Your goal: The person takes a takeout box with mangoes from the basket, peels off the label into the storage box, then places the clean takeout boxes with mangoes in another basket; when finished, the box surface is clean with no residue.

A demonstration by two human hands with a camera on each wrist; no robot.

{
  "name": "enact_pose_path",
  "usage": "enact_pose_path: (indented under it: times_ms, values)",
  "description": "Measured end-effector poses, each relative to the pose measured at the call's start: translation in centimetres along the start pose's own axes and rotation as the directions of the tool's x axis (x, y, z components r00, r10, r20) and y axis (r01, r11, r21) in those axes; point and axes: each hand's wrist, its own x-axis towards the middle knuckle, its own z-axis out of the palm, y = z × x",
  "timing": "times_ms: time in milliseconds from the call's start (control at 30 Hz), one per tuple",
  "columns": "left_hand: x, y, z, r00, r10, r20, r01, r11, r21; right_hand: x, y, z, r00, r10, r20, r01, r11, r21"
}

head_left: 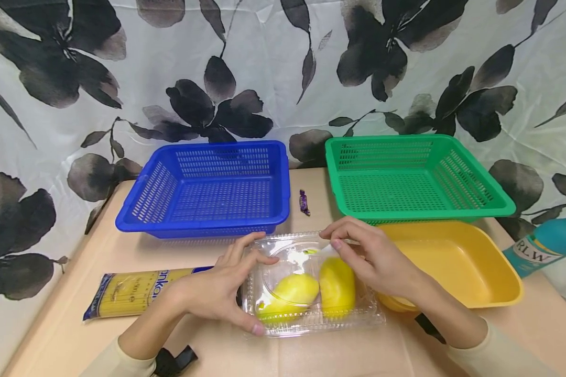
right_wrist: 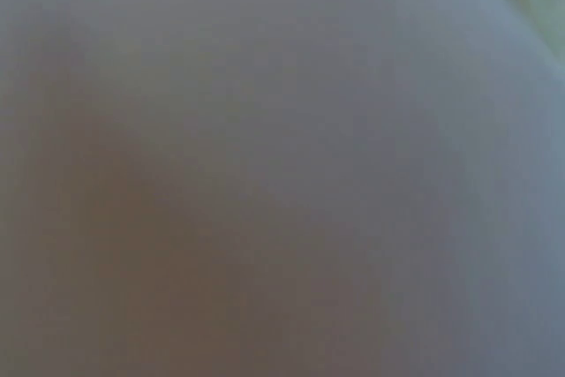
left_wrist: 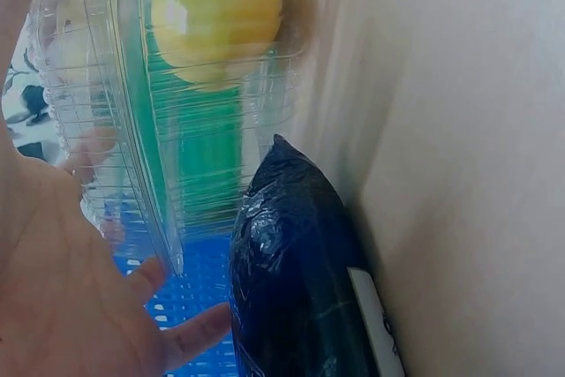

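A clear plastic clamshell container [head_left: 285, 327] stands at the front middle of the table, its lid down over two yellow fruits [head_left: 337, 288]. My left hand [head_left: 221, 285] lies along its left side, fingers spread toward the back corner and thumb at the front corner. At the back right edge, my right hand [head_left: 372, 256] pinches the container's rim between thumb and fingers, near a whitish patch. In the left wrist view, the left hand [left_wrist: 71, 280] shows extended fingers beside the ridged container wall [left_wrist: 207, 112]. The right wrist view is only a blur.
A spaghetti packet [head_left: 127, 293] lies left, its dark blue end [left_wrist: 300, 280] near the left fingers. Behind stand a blue basket [head_left: 203, 225] and a green basket [head_left: 424, 213], with a purple wrapped candy [head_left: 304, 202] between. Right are a yellow tub [head_left: 457, 262] and a teal bottle [head_left: 547, 243].
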Motion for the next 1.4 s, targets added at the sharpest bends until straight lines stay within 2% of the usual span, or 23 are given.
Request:
enact_pose_path:
  times_ms: [133,367,633,967,1133,1400]
  values:
    - [0.0,0.0,0.0,1.0,-0.006,0.004,0.006,1.0,0.0,-0.1,-0.3,-0.6,1.0,0.011,-0.008,-0.011,1.0,0.001]
    - [-0.1,0.0,0.0,1.0,-0.002,0.007,0.002,1.0,0.001,-0.8,-0.8,-3.0,1.0,-0.01,-0.01,0.009,0.996,-0.09]
    - [-0.3,-0.1,0.0,1.0,-0.004,0.001,0.004,1.0,-0.003,-2.2,-0.6,-5.8,0.997,-0.063,-0.036,0.062,0.998,-0.025]
    - [-0.2,0.0,-0.1,1.0,-0.002,0.014,0.002,1.0,-0.016,-3.3,1.1,-10.3,0.998,0.006,0.058,0.003,0.988,-0.155]
    - [-0.2,0.0,-0.1,1.0,-0.016,0.019,0.016,0.999,-0.033,-3.6,2.1,-11.6,0.995,0.053,0.081,-0.034,0.974,-0.225]
    - [-0.1,-0.1,0.0,1.0,-0.005,0.009,0.005,1.0,-0.006,-4.7,4.3,-13.3,0.987,0.098,0.129,-0.054,0.95,-0.309]
